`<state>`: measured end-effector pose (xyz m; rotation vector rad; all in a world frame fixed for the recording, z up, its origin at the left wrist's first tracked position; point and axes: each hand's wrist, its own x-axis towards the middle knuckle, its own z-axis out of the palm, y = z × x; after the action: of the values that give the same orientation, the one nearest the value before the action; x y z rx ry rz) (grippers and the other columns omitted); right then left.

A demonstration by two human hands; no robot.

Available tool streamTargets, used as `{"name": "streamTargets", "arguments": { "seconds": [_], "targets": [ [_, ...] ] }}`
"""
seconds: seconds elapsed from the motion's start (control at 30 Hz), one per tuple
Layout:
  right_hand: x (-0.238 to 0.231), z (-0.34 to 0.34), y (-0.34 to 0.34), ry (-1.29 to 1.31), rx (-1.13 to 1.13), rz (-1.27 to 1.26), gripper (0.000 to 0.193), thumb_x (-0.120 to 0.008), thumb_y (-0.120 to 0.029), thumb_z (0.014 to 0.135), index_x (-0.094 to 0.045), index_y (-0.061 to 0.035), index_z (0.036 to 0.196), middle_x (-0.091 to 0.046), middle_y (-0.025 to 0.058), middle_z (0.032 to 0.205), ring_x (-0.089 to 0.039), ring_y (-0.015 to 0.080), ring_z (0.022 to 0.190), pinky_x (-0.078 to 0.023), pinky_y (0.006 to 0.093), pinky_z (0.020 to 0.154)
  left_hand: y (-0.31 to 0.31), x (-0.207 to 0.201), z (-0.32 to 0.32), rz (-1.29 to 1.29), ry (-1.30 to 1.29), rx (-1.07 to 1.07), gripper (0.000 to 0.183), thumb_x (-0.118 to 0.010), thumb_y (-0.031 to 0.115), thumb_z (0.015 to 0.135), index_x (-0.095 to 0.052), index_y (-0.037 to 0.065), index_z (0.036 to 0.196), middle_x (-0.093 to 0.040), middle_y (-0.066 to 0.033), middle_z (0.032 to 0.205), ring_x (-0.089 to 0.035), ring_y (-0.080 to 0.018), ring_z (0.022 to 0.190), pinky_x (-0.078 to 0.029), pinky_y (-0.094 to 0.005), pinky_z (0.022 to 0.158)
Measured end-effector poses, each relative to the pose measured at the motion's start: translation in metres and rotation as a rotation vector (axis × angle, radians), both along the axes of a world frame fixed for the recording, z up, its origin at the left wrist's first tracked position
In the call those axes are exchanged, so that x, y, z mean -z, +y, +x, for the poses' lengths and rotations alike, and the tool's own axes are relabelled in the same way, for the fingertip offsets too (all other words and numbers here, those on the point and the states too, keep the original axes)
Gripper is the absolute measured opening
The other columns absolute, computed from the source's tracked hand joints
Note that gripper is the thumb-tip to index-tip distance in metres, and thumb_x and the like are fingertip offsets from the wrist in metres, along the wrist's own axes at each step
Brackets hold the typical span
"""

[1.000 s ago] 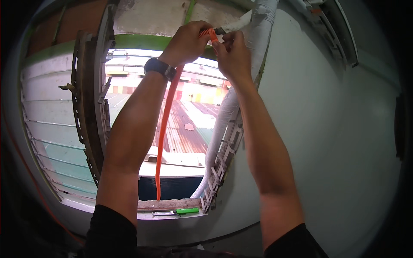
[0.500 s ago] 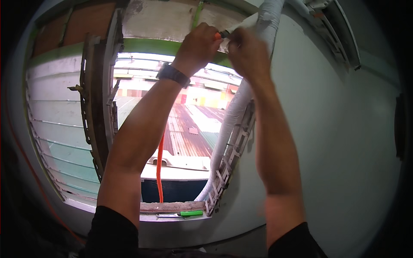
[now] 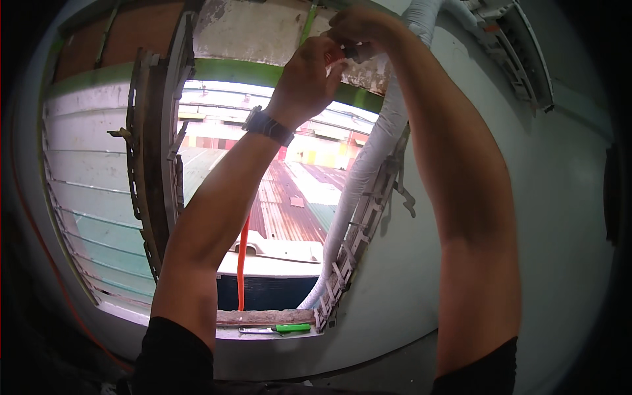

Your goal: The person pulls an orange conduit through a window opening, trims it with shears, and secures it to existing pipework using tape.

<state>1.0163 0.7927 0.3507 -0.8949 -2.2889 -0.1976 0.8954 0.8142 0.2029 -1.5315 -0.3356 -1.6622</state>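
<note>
My left hand [image 3: 308, 72] and right hand [image 3: 359, 29] both pinch a small dark fitting [image 3: 350, 51] beside the white wrapped pipe [image 3: 368, 158].

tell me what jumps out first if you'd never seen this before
Two bare arms reach up, the left hand and right hand pinching something small at the top of an open window frame. A white wrapped pipe slants down through the opening, an orange cord hangs beside it, and a green tool lies on the sill.

No packages, labels, signs or screens seem visible.
</note>
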Motion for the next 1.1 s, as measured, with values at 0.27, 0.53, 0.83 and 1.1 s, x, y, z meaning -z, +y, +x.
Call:
{"name": "streamTargets", "arguments": {
  "seconds": [0.27, 0.53, 0.83, 1.1],
  "targets": [
    [0.039, 0.036, 0.008, 0.367, -0.567, 0.005, 0.037, -0.075, -0.018, 0.093, -0.064, 0.0031, 0.121, -0.072, 0.0137, 0.093, -0.069, 0.02, 0.077, -0.058, 0.0337, 0.063, -0.012, -0.011, -0.014, -0.321, -0.105, 0.022, 0.034, -0.069, 0.014, 0.096, -0.055, -0.001, 0.123, -0.074, -0.0205, 0.099, -0.074, -0.0365, 0.093, -0.057, -0.042, 0.083],
    [0.144, 0.027, 0.051, 0.701, -0.467, 0.393, 0.021, -0.07, -0.016, 0.095, -0.06, -0.001, 0.107, -0.075, 0.0147, 0.096, -0.074, 0.0233, 0.089, -0.056, 0.0353, 0.08, -0.031, -0.027, -0.018, -0.496, 0.016, -0.069, 0.03, -0.066, 0.025, 0.097, -0.068, 0.004, 0.119, -0.074, -0.0175, 0.1, -0.073, -0.0323, 0.09, -0.056, -0.0397, 0.081],
    [0.093, 0.033, 0.01, 0.568, -0.131, 0.965, 0.026, -0.075, -0.021, 0.086, -0.067, -0.0037, 0.103, -0.074, 0.014, 0.094, -0.071, 0.0351, 0.088, -0.056, 0.0426, 0.078, -0.016, -0.015, -0.007, -0.187, -0.032, -0.383, 0.018, -0.07, 0.023, 0.091, -0.061, 0.009, 0.096, -0.069, -0.0068, 0.089, -0.07, -0.0326, 0.082, -0.056, -0.0448, 0.07],
    [-0.005, -0.01, -0.037, -0.285, 0.162, 0.182, 0.048, -0.072, -0.01, 0.088, -0.058, 0.0118, 0.128, -0.071, 0.0189, 0.093, -0.069, 0.0224, 0.076, -0.056, 0.0326, 0.061, -0.01, -0.011, -0.003, 0.1, -0.053, -0.51, 0.017, -0.067, 0.023, 0.094, -0.058, 0.01, 0.095, -0.064, -0.0104, 0.089, -0.07, -0.0325, 0.077, -0.058, -0.0458, 0.062]
  ]
}}
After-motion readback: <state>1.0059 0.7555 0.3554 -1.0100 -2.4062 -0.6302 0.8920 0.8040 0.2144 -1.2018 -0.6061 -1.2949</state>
